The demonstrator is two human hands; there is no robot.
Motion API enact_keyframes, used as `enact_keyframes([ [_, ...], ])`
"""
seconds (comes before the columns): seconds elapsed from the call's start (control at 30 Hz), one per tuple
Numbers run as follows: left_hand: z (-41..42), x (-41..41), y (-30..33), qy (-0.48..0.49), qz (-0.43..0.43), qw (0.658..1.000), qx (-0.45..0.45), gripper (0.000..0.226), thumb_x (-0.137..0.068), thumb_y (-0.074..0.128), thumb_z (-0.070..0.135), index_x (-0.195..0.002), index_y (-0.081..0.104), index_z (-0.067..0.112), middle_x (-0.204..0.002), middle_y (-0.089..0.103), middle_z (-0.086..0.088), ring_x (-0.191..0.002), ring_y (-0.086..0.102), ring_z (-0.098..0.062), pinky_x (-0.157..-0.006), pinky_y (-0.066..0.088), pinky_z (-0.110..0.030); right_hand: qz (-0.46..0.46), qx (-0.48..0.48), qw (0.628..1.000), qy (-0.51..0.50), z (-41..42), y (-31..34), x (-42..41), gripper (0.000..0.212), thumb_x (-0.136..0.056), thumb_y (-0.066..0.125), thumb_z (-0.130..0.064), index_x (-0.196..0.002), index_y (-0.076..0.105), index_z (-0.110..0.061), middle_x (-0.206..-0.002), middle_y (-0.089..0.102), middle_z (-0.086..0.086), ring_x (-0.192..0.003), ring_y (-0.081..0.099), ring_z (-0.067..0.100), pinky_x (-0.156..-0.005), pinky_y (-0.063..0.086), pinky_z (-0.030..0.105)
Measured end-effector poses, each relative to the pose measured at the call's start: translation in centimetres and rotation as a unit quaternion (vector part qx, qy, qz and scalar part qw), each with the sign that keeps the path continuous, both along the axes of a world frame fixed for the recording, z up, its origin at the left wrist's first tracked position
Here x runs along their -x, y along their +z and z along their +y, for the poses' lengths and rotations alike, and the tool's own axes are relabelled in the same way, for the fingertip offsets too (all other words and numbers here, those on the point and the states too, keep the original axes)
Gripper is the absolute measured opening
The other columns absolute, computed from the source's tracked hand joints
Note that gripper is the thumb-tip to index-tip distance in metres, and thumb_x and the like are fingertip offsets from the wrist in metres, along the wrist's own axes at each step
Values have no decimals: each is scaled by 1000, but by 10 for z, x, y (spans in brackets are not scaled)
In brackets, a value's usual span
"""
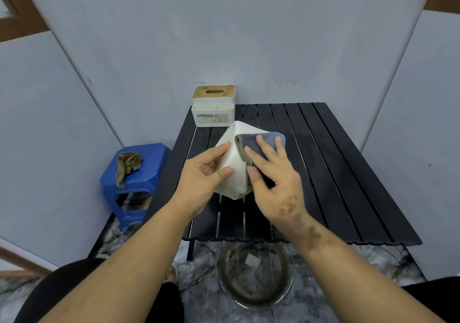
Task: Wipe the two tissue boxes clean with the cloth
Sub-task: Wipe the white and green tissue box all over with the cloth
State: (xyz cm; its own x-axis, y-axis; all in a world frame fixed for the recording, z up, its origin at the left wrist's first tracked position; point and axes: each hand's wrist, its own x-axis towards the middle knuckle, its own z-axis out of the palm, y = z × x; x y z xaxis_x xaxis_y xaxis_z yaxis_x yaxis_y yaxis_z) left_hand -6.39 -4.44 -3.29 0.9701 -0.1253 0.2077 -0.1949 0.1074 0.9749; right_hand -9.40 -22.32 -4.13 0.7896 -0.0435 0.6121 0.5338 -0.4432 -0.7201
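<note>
A white tissue box is tilted above the black slatted table, one corner pointing down. My left hand grips its left side, thumb on the near face. My right hand presses a folded grey-blue cloth flat against the box's right face, fingers straight. A second white tissue box with a wooden slotted lid stands upright at the table's far left corner; its sides are speckled with dirt.
A blue plastic stool stands left of the table with a crumpled brown rag on top. A clear glass bowl of murky water sits on the floor under the table's near edge. Grey panels close in the space behind and on both sides.
</note>
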Motion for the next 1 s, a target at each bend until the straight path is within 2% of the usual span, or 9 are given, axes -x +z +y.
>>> enact_keyframes([
  [0.17,2,-1,-3,7,29,999,43,69,-77,79,7,-142,58,2,-139,66,-14,-132,59,-31,-108,52,-43,127,-55,989,59,-18,44,-41,35,-98,60,-22,-133,62,-28,-148,51,-8,-147,30,9,-125,19,37],
  [0.27,3,-4,-5,16,38,997,73,69,-78,80,5,-143,56,0,-137,65,-18,-132,59,-35,-110,50,-47,102,10,992,72,-3,45,-36,36,-98,59,-23,-133,61,-29,-148,48,-12,-150,24,16,-126,12,41],
  [0.4,4,-8,-5,22,38,993,106,61,-80,73,1,-140,58,-3,-127,71,-17,-119,65,-27,-102,55,-37,-8,169,983,71,7,33,-26,41,-95,54,-33,-136,58,-31,-147,41,-20,-150,25,21,-123,5,42],
  [0.47,3,-11,-7,16,42,994,100,64,-80,79,0,-141,57,-2,-132,68,-18,-125,63,-31,-108,52,-44,50,72,993,77,1,45,-41,36,-96,58,-26,-131,63,-29,-140,53,-18,-144,37,15,-123,19,41],
  [0.57,1,-12,-9,6,41,996,74,67,-77,83,0,-139,59,2,-137,66,-17,-130,61,-29,-110,50,-44,184,-4,979,90,-15,77,-70,20,-99,58,-24,-107,76,-25,-100,74,-13,-99,66,5,-97,52,37],
  [0.67,-1,-11,-8,8,39,997,72,67,-74,80,3,-137,60,5,-136,67,-16,-128,63,-26,-109,52,-39,236,23,966,98,-16,88,-81,22,-101,55,-28,-106,76,-26,-95,76,-9,-93,68,9,-95,53,41],
  [0.77,-3,-12,-5,14,40,995,88,66,-72,76,4,-137,61,5,-136,66,-17,-124,64,-24,-105,54,-36,154,25,986,67,-9,66,-67,27,-101,53,-27,-121,71,-27,-116,72,-12,-110,61,1,-107,46,37],
  [0.87,-2,-15,-4,18,43,995,92,66,-74,75,3,-138,60,1,-135,66,-20,-125,63,-27,-105,54,-39,12,39,999,13,5,23,-31,39,-99,53,-26,-138,57,-23,-148,50,-7,-148,27,13,-123,18,25],
  [1.0,-6,-16,2,6,46,995,88,68,-72,76,2,-138,59,-1,-133,67,-20,-121,65,-24,-105,54,-38,-73,23,997,-12,10,-3,-16,43,-96,59,-21,-138,54,-17,-150,47,-1,-151,22,19,-123,20,30],
])
